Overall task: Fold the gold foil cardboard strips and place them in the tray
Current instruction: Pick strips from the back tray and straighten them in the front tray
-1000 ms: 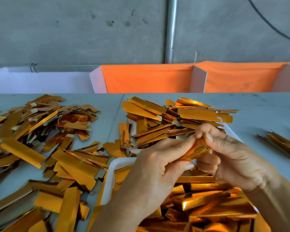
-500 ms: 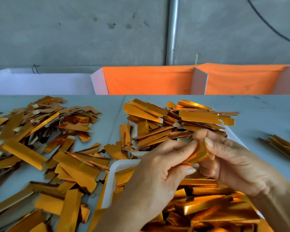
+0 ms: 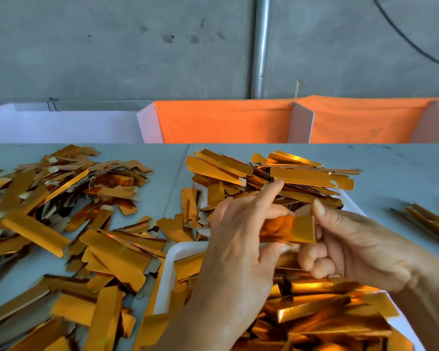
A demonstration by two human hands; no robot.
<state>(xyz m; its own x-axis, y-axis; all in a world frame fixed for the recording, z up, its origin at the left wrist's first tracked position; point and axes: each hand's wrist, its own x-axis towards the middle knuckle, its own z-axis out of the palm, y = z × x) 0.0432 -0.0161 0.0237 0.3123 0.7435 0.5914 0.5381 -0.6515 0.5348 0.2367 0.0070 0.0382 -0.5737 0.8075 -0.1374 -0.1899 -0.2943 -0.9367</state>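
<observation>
Observed from beside the bench, left to right. At 9 o'clock a loose pile of gold strips [image 3: 48, 198] sprawls over the grey table [image 3: 167, 158], running off the left and lower edges; only a narrow bare lane of tabletop separates it from the next heap. At 12 o'clock a second heap of flat strips [image 3: 276, 173] overhangs the far rim of the white tray [image 3: 173, 259]. The tray sits at 6 o'clock; its near-left corner shows, and folded pieces [image 3: 322, 312] fill its inside.

Above the tray, the left hand [image 3: 238, 239] pinches one gold strip [image 3: 289, 229] between thumb and curled fingers, index finger raised. The right hand [image 3: 352, 244] pinches the strip's other end, thumb on top. The strip is clear of the tray contents.

At 3 o'clock: open tabletop, then a few strips [image 3: 428, 221] near the edge. No readable writing seen.
</observation>
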